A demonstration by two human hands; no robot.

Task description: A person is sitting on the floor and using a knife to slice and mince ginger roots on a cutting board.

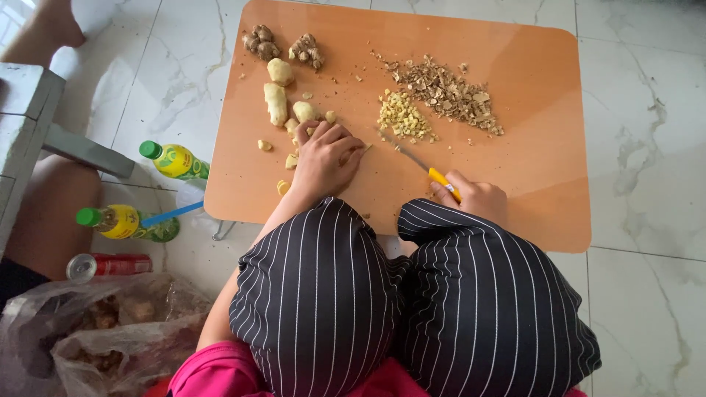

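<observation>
Knife (423, 165) in right hand (478, 197) points up-left toward chopped ginger (402, 117).

Small knife with yellow handle and thin silver blade (421, 163): lies at low slant at frame centre, handle at lower right, tip pointing upper left toward diced heap.

Peeled pale yellow ginger piece (346, 156): mostly hidden, left of blade, centre of frame, flat on orange board.

Heap of fine yellow ginger dice (402, 117): just above blade tip.
</observation>
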